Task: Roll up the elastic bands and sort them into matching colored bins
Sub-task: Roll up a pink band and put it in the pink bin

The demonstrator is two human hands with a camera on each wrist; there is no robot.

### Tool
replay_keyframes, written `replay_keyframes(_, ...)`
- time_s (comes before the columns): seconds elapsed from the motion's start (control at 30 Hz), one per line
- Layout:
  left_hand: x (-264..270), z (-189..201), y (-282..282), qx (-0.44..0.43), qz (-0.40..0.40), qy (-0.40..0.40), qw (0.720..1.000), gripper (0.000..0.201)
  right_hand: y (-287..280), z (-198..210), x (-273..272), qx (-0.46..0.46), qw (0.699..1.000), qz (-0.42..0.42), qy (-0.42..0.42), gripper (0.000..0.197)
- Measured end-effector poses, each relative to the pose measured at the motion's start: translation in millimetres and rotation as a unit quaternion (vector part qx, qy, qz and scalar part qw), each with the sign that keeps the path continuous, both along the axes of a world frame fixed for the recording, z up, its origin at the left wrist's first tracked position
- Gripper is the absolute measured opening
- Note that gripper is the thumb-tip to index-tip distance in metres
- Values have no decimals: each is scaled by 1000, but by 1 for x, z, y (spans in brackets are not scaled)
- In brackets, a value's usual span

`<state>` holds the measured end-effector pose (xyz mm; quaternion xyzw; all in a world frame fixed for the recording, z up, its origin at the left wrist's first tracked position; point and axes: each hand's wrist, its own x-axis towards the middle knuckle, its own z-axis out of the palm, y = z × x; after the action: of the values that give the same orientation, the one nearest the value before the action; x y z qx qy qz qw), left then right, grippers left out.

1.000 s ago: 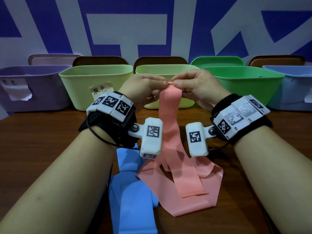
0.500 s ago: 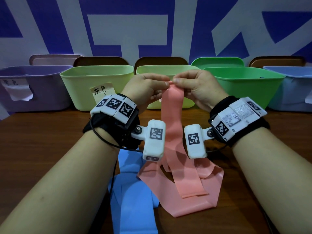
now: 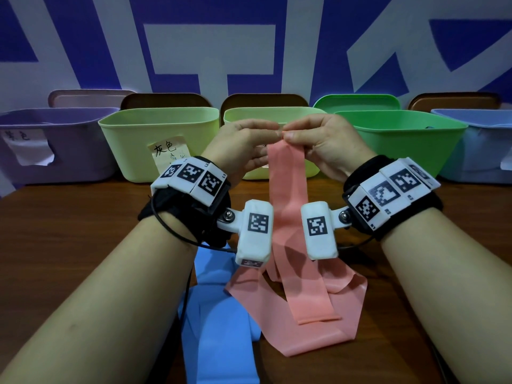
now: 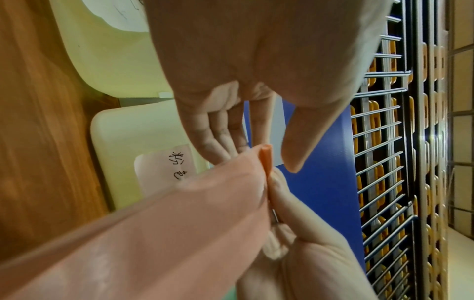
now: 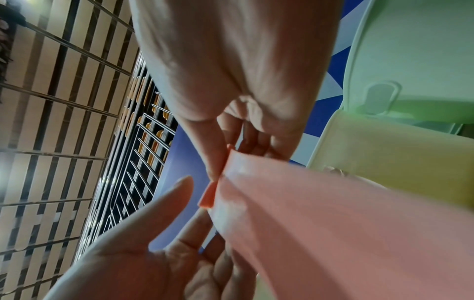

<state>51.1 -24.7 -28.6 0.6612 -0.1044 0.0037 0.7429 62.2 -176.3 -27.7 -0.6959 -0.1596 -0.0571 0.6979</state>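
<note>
A pink elastic band (image 3: pixel 286 195) hangs from its top end, held up over the table; its lower part lies in loose folds on the wood. The top edge is turned over into a narrow fold (image 4: pixel 265 158). My right hand (image 3: pixel 289 135) pinches that fold between thumb and fingers (image 5: pixel 215 158). My left hand (image 3: pixel 275 133) is at the same edge: its fingers (image 4: pixel 218 144) lie behind the band and its thumb (image 4: pixel 300 146) stands a little off the fold. A blue band (image 3: pixel 219 314) lies flat under my left forearm.
A row of bins lines the table's back edge: purple (image 3: pixel 55 151), yellow-green with a paper label (image 3: pixel 133 145), a second yellow-green one (image 3: pixel 241 113) right behind my hands, green (image 3: pixel 401 139) and light blue (image 3: pixel 476 145). Lids lean on the wall behind.
Both hands stay at the pink band's top edge with only small finger movement. The band's loose folds on the table have not shifted.
</note>
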Motion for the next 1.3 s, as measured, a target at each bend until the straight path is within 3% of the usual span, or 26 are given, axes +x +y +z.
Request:
replay_keyframes(0.07,-1,-1,-1,18,2,-1,1000,1,0,1,0,-5,1000,-8,-5,13)
replay_keyframes(0.37,1,-2,-1,3,31,-8,999,11,0,1,-2,29,999,29,19,17)
replay_keyframes(0.6,2,-2,1,-4,27,-25,999,13,1,-1,-2,-36,999,-4,21,4)
replay_keyframes(0.77,1,-1,-1,-23,-2,-3,1000,14,-1,0,-1,-21,1000,-3,5,11)
replay_keyframes(0.93,4,-5,-2,9,32,-10,999,4,0,1,-2,3,1000,4,11,16)
replay_keyframes(1.03,6,-5,1,7,36,-15,999,9,0,1,-1,23,999,22,27,13)
replay_keyframes(1.13,5,-6,1,11,26,-25,999,20,1,-1,-2,-15,999,15,30,9)
replay_keyframes(1.3,4,-5,-2,-7,20,-8,1000,18,2,-3,1,-22,1000,-15,8,8)
